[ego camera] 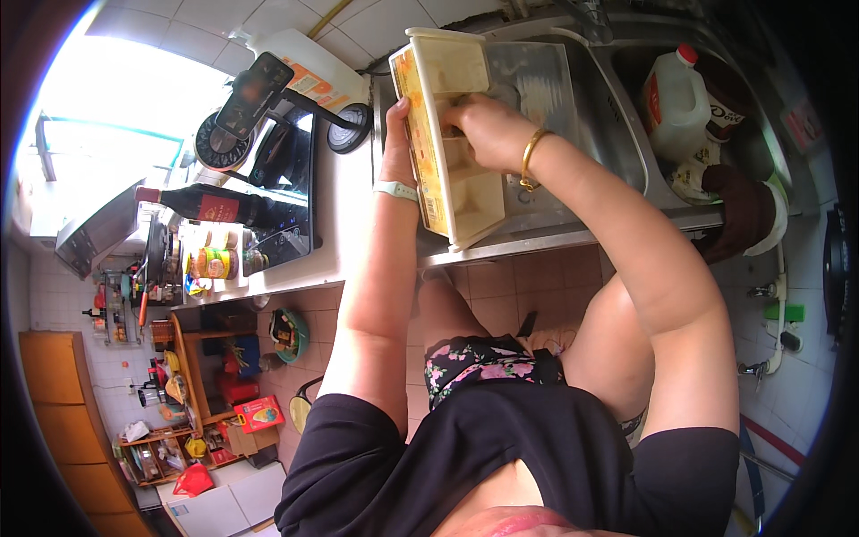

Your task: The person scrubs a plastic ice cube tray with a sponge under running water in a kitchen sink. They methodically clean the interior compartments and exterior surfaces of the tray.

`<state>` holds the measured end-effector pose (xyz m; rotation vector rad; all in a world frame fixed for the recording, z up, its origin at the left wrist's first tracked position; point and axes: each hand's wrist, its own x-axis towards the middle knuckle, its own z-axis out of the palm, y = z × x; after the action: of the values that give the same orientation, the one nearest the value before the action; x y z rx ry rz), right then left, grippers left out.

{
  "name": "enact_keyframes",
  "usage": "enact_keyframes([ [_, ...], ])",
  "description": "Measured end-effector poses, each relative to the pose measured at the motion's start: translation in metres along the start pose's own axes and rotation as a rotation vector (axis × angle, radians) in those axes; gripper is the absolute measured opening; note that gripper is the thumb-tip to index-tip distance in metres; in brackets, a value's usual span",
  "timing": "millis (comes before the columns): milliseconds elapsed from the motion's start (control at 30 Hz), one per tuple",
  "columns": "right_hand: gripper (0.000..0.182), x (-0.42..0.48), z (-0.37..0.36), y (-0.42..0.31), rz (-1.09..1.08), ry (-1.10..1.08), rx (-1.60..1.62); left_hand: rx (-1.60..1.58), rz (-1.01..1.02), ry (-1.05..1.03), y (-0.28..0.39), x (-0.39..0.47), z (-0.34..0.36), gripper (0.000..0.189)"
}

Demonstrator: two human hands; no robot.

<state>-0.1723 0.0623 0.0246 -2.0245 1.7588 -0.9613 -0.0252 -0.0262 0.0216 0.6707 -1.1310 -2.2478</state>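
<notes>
My left hand (399,151) grips a cream plastic box with compartments (470,64) by its outer side, thumb up along the printed yellow label (417,134). The box is tilted on its side over the left sink basin, its open compartments turned to the right. Into a middle compartment reach the curled fingers of my right hand (493,134). The fingertips are hidden, so whether they hold something cannot be told. Behind the box, a clear plastic bin (560,74) stands in the left basin (607,134).
The right basin holds a white plastic jug (678,107), a brown tub (725,101) and a brown cloth (741,215) draped over its front edge. On the left counter are a phone on a stand (255,94), a large bottle (302,67), a wine bottle (201,203) and a black cooktop (288,235).
</notes>
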Motion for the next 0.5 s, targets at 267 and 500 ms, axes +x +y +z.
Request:
enact_keyframes([
  [267,0.026,-0.007,-0.041,0.027,-0.008,0.293,0.501,-0.011,0.003,-0.03,0.005,-0.008,0.008,0.072],
  [500,0.023,-0.011,-0.058,0.031,0.073,0.601,0.793,-0.071,0.022,-0.037,0.003,0.001,0.002,0.071],
])
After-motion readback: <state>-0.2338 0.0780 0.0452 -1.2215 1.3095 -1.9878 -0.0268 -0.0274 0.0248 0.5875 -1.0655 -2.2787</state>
